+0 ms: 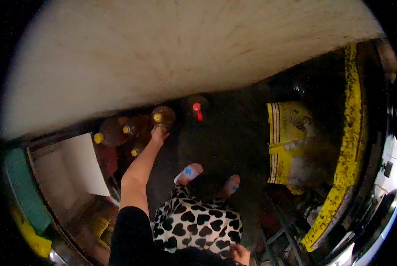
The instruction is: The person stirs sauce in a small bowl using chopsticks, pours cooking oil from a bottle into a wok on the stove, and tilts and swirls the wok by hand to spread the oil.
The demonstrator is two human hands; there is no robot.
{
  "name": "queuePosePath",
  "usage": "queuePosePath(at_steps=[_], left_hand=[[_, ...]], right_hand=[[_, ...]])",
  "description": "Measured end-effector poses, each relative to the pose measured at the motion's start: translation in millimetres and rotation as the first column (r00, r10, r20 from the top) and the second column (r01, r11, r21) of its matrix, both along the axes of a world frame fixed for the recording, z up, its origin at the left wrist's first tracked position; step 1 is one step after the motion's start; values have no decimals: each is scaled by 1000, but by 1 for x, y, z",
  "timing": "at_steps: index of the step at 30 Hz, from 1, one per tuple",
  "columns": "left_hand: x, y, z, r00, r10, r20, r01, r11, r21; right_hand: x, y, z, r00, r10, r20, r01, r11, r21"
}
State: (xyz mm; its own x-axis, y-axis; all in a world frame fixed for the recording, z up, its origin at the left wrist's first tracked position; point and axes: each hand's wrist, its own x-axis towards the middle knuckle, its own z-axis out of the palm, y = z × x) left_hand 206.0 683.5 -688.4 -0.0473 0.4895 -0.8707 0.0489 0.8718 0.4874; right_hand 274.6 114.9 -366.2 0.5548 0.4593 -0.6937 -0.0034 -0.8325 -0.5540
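Observation:
My left hand reaches down to a large brownish bottle with a yellow cap, standing against the pale wall. The fingers are closed at the bottle's near side, just below the cap; dim light hides the exact grip. Left of it stand more bottles, among them a large yellow-capped bottle and one with a pale cap. My right hand is low at the bottom edge, beside my heart-patterned clothing. Its fingers are curled, and whatever they may hold is hidden.
A red-capped container stands in shadow by the wall. Yellow printed bags lie to the right, near a stained yellow strip. A dark metal frame stands at lower right, a white panel at left.

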Motion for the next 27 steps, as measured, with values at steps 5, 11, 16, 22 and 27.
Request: queuePosePath(at_steps=[5, 11, 16, 22, 27], left_hand=[[-36, 23, -53, 986, 61, 155, -52, 997, -59], [-74, -50, -5, 975, -49, 216, 68, 994, -81], [-75, -162, 73, 537, -109, 837, 478, 857, -195], [83, -289, 313, 425, -800, 424, 883, 469, -2], [128, -370, 518, -349, -906, -242, 624, -417, 661]], right_hand=[[9, -13, -27, 998, 35, 60, -32, 998, -54], [40, 37, 12, 998, -24, -58, 18, 994, -111], [36, 46, 47, 945, -326, -11, 325, 945, -26], [21, 38, 91, 599, -764, -239, 795, 603, 64], [33, 83, 150, 0, -373, -928, 976, -203, 82]])
